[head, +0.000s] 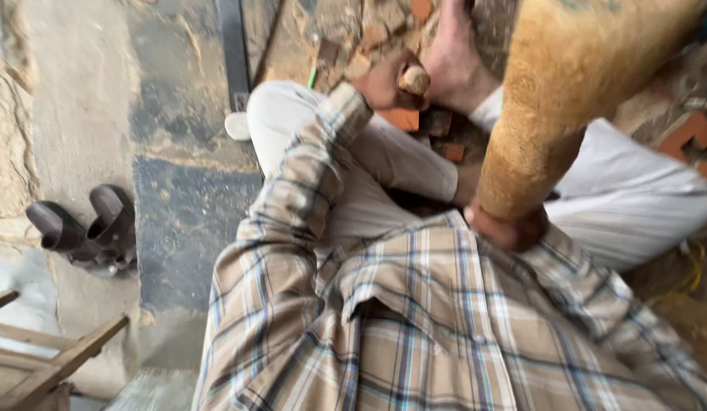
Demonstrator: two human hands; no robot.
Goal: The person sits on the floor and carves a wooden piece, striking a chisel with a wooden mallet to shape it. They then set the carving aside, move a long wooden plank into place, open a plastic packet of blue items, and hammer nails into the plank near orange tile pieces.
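I sit on the ground in a plaid shirt and white trousers. My left hand is stretched forward past my knee, its fingers closed round a pale rounded wooden handle end; what the handle belongs to is hidden. My right hand is close to my chest and grips the lower end of a thick yellowish wooden piece, which rises tilted towards the upper right and out of view. My bare foot rests just beside the left hand, touching the wooden piece's left side.
Orange brick fragments lie by the foot, with more at the right. A pair of dark shoes stands at the left on the stone floor. A wooden frame is at the lower left, and a yellow cord at the right.
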